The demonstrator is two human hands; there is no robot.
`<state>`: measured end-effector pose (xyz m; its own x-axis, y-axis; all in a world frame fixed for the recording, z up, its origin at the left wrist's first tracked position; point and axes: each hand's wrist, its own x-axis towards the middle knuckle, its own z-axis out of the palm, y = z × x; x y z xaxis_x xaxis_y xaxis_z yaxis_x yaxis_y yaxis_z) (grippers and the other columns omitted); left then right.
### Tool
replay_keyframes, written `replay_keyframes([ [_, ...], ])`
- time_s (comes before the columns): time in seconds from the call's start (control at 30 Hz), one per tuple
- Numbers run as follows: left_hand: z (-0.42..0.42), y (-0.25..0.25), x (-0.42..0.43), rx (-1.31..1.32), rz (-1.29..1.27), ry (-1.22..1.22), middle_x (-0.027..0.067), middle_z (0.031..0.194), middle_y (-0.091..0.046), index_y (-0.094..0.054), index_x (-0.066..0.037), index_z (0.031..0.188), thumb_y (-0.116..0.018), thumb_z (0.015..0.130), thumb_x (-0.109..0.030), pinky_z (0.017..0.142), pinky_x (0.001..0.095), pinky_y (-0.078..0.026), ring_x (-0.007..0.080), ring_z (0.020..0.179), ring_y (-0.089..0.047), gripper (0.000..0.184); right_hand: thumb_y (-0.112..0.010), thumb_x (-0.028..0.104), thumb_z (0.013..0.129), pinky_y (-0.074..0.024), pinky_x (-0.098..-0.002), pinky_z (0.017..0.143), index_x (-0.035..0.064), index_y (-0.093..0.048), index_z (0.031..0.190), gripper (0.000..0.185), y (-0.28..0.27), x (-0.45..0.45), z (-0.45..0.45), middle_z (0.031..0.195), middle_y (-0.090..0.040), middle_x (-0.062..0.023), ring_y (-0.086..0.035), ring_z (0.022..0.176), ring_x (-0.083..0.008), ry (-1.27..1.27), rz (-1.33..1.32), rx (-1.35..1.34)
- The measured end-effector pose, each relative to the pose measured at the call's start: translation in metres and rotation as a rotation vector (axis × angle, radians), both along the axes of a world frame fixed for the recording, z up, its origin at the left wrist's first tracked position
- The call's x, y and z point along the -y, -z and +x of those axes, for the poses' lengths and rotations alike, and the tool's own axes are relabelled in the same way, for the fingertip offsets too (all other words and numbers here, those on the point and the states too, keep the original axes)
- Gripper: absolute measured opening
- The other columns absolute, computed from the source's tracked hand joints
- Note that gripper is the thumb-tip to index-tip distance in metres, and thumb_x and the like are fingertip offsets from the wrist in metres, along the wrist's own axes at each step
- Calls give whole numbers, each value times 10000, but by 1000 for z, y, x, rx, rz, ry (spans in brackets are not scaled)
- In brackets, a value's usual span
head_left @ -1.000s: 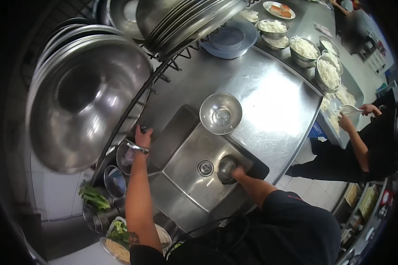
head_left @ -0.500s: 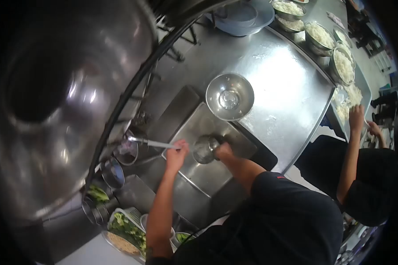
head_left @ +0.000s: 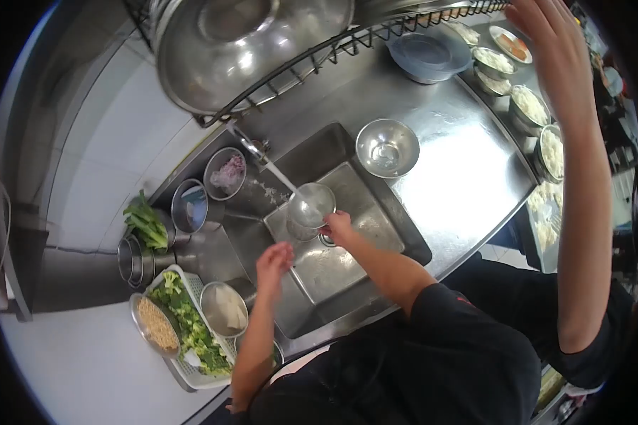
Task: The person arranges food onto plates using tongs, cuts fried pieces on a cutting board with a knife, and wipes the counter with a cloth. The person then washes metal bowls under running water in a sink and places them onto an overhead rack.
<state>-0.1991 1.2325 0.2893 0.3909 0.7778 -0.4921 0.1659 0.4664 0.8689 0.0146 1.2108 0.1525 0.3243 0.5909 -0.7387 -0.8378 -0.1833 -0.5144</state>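
Note:
My right hand grips the rim of a small round metal bowl over the sink basin. The end of the pale faucet spout is at the bowl's far rim, and the bowl's inside looks bright and wet. My left hand is apart from the bowl, above the divider between the two basins. Its fingers are loosely bent, with nothing visible in them. A larger steel bowl sits on the counter beside the basin.
Another person's arm reaches up at the right. Rice bowls line the far right. A black wire rack hangs overhead. At the left are a broccoli basket, leafy greens and a bowl of pink pieces.
The view has shifted, showing more of the left side. My left hand has left the spout and come back toward me. My right hand has brought the bowl under the spout. Another person's arm has risen.

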Motion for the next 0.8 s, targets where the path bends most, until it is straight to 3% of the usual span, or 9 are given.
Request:
replay_keyframes([
  [0.07,-24,-3,50,27,-50,-89,57,1091,-695,-638,-45,1182,-627,958,-198,798,297,-526,164,940,-664,271,-544,-4,804,-577,-474,639,14,-537,1099,295,-4,-11,8,1009,-593,-156,-650,706,-352,-132,4,45],
  [0.13,-44,4,98,78,-39,-215,56,1075,-696,-643,-50,1182,-643,949,-183,799,298,-527,163,940,-664,268,-558,-4,745,-532,-512,705,60,-597,1015,280,-4,-25,16,1046,-605,-138,-633,828,-378,-627,-131,1282],
  [0.2,-53,8,137,28,-77,-304,58,1066,-696,-647,-44,1179,-645,940,-158,807,290,-520,158,936,-662,265,-590,24,699,-483,-512,799,102,-634,959,275,-51,-38,18,1069,-603,-126,-578,984,-381,-520,135,1751],
  [0.33,-67,32,186,-276,22,-317,69,1038,-692,-664,-20,1156,-648,908,-89,830,276,-498,152,918,-646,258,-714,133,695,-450,-500,858,112,-639,981,296,-62,-92,16,1018,-597,-110,-569,1032,-327,-673,216,2134],
  [0.47,-68,35,208,-324,119,-362,81,1035,-687,-676,-24,1140,-651,876,-62,848,307,-492,160,912,-631,267,-687,131,782,-498,-453,588,61,-617,870,131,34,-136,22,793,-627,-97,-627,681,-308,-320,350,1220],
  [0.53,-70,35,214,-283,127,-394,83,1043,-686,-670,-33,1158,-649,873,-60,857,310,-492,157,919,-633,287,-692,153,824,-532,-399,596,32,-624,926,173,61,-117,18,844,-651,-80,-659,738,-273,-333,142,566],
  [0.6,-72,32,218,-263,63,-460,84,1028,-690,-660,-21,1167,-652,873,-64,855,312,-492,159,920,-636,297,-640,156,878,-580,-375,656,18,-612,1044,218,140,-62,17,958,-661,-107,-674,827,-265,-663,358,853],
  [0.67,-74,34,219,-253,48,-508,75,1012,-688,-656,-13,1170,-654,875,-67,828,302,-488,145,892,-623,300,-640,128,889,-600,-429,730,-40,-555,1193,357,101,-20,-5,1080,-612,-185,-673,843,-322,-218,-303,-14],
  [0.8,-68,18,215,-173,-69,-590,40,960,-673,-653,0,1173,-650,886,-76,748,266,-467,99,818,-570,296,-579,170,956,-594,-411,704,96,-551,1276,330,133,2,-8,1169,-614,-139,-656,954,-306,109,-347,-281],
])
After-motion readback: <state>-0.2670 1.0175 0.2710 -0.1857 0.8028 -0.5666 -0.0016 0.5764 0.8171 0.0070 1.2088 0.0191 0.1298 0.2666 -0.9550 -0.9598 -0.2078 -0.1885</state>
